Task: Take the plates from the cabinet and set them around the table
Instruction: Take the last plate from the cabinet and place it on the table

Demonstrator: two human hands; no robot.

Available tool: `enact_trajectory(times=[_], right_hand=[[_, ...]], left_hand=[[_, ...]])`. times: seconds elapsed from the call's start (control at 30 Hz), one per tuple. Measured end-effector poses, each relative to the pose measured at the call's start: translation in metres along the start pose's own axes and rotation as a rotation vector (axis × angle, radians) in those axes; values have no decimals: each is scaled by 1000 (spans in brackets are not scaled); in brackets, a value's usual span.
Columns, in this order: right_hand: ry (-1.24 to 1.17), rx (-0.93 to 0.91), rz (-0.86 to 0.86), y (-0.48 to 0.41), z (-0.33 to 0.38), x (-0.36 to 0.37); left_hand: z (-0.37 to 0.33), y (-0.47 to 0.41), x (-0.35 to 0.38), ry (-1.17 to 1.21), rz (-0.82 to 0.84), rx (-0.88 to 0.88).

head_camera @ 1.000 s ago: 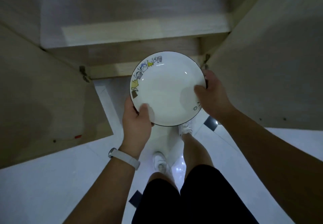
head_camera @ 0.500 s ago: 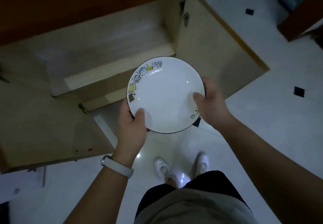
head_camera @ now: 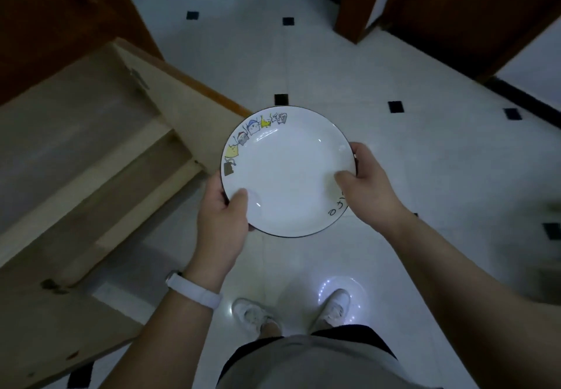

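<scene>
Nearest to me, at the bottom of the view, are my grey shirt (head_camera: 315,364) and dark shorts (head_camera: 358,335), and below them my two white sneakers (head_camera: 253,312) planted on the glossy white tiled floor (head_camera: 303,63), where a ring of small lights reflects beside my right foot.

My forearms reach forward from there. A white wristband (head_camera: 194,291) sits on my left wrist. My left hand (head_camera: 223,221) grasps the plate (head_camera: 288,173) at its lower left rim, thumb on top of the rim and fingers curled beneath. My right hand (head_camera: 368,188) grips the right rim the same way, thumb lying across the inner face and fingers wrapped under the edge. Both hands are closed on the plate, holding it level in front of my body, above the floor.

The plate is white with a thin dark rim. A row of small cartoon figures in yellow, grey, blue and red runs along its upper left edge, and a few dark handwritten marks sit near my right thumb.

To my left stands the open cabinet (head_camera: 76,151), pale wood inside, with one door (head_camera: 188,106) swung out toward the plate and a metal hinge (head_camera: 139,77) showing at its inner edge. Its shelves look bare from here.

Further off, small black diamond insets dot the tiles, and dark brown wooden furniture (head_camera: 455,9) rises at the top right.
</scene>
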State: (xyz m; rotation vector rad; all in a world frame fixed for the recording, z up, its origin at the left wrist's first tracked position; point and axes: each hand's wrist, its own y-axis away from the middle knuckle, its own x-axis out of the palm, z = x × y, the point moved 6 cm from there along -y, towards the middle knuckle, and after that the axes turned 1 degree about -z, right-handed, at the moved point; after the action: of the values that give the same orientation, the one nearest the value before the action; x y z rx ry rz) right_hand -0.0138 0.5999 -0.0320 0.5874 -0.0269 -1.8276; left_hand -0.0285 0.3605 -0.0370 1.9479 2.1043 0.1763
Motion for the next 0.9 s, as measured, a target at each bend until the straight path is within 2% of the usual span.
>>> enact_trajectory(times=[0.23, 0.5, 0.7, 0.9], right_hand=[[-90, 56, -246, 27, -48, -178], [-165, 138, -534, 79, -110, -341], [-206, 210, -773, 128, -145, -423], [-255, 287, -937, 152, -167, -465]], left_hand=[[-37, 39, 172, -35, 263, 65], [-60, 101, 348, -93, 559, 108], [-74, 147, 452, -116, 786, 96], [-86, 170, 524, -132, 997, 103]])
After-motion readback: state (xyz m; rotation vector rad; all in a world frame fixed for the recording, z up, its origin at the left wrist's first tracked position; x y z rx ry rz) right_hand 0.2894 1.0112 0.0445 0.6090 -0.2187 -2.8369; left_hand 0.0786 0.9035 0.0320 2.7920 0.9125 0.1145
